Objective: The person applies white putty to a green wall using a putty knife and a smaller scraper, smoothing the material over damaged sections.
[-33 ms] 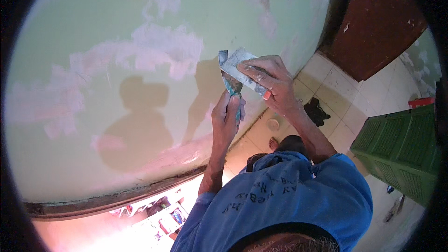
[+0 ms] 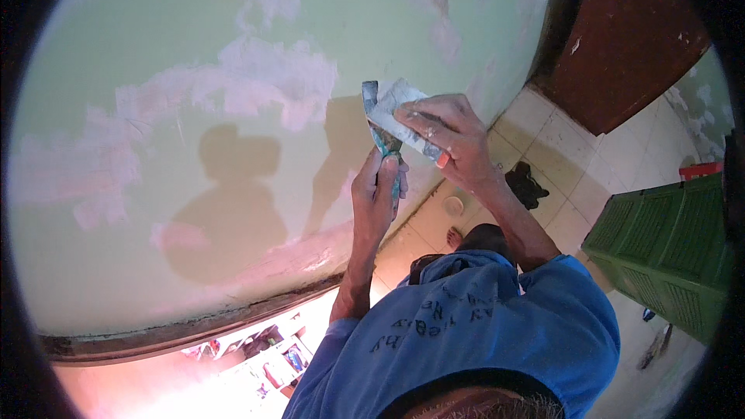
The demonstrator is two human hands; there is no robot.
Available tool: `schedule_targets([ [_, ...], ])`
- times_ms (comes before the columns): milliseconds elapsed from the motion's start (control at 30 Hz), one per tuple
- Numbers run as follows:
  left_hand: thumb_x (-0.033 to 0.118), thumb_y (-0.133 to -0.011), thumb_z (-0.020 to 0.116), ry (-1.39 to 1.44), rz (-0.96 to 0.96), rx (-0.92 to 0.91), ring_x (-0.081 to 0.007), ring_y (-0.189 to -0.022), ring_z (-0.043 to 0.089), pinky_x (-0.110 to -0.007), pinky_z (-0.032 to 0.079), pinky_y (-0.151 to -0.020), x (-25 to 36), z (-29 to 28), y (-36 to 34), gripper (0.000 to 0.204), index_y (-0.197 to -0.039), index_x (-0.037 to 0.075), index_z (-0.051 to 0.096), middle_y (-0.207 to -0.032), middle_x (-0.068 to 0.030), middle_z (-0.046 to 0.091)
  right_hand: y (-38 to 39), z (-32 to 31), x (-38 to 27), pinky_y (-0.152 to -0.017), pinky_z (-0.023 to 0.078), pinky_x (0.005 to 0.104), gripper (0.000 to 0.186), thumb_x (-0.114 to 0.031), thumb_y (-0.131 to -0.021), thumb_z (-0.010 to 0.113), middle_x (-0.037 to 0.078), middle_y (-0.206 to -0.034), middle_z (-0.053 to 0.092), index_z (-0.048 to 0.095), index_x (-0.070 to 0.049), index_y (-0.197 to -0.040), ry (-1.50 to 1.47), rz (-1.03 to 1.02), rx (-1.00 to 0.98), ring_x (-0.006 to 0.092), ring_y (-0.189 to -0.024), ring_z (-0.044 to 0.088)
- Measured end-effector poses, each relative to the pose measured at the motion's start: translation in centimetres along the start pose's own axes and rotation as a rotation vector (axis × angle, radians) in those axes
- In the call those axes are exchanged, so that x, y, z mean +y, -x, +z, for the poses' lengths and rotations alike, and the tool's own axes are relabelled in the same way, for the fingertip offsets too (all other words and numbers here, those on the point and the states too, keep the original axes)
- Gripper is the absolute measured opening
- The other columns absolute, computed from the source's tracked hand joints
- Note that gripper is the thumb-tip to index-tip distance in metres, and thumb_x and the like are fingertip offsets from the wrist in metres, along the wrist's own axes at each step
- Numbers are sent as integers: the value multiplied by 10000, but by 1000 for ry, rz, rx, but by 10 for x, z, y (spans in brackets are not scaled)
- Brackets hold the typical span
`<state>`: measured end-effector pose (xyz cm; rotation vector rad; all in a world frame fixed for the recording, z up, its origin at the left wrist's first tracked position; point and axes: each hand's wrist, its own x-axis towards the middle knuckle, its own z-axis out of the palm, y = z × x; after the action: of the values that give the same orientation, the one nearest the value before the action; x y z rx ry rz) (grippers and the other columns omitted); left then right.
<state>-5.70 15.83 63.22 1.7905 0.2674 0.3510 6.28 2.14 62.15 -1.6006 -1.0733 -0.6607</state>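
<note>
My left hand (image 2: 377,190) is closed around the teal handle of a putty knife (image 2: 370,95), its dark metal blade pointing away from me. Across that blade lies a wide flat filling knife (image 2: 398,101), grey and smeared with pale filler, with an orange-red bit at its near right end. My right hand (image 2: 454,136) grips it, thumb and fingers closed on its edge and dusted white. The two blades touch or overlap; exactly where is partly hidden. Both tools are held in front of a pale green wall (image 2: 310,8) marked with whitish-pink filler patches (image 2: 272,74).
A dark ledge (image 2: 194,327) runs along the wall's lower edge. To the right, tiled floor (image 2: 563,147) bears a dark cloth-like thing (image 2: 527,185) and a small round pale lid or dish (image 2: 454,206). A green louvred cabinet (image 2: 667,248) and a brown door (image 2: 621,39) stand farther right.
Hardly anything differs. The putty knife in my left hand has shifted very slightly against the filling knife, and my right hand has moved a touch.
</note>
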Motion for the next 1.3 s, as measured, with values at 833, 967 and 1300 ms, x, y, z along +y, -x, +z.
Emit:
schedule_targets([
  [833, 234, -1040, 445, -28, -190, 170, -30, -457, 401, -207, 300, -411, -47, -60, -13, 276, -994, 3, 591, -652, -22, 561, -205, 33, 180, -951, 459, 397, 582, 49, -799, 610, 154, -1259, 552, 537, -57, -1367, 323, 105, 520, 344, -1137, 517],
  [967, 235, -1031, 453, -17, -235, 185, -42, -465, 417, -215, 309, -422, -50, -61, -7, 282, -970, 0, 596, -661, -30, 565, -214, 61, 176, -1004, 411, 415, 708, 86, -734, 657, 141, -1325, 504, 507, -52, -1412, 396, 109, 630, 353, -1189, 467],
  [1300, 220, -1027, 450, -43, -230, 168, -66, -485, 449, -232, 345, -446, -64, -66, -6, 277, -958, -3, 600, -676, -48, 581, -153, 88, 155, -969, 409, 457, 793, 109, -678, 669, 130, -1314, 485, 472, -53, -1429, 313, 117, 381, 357, -1127, 463],
])
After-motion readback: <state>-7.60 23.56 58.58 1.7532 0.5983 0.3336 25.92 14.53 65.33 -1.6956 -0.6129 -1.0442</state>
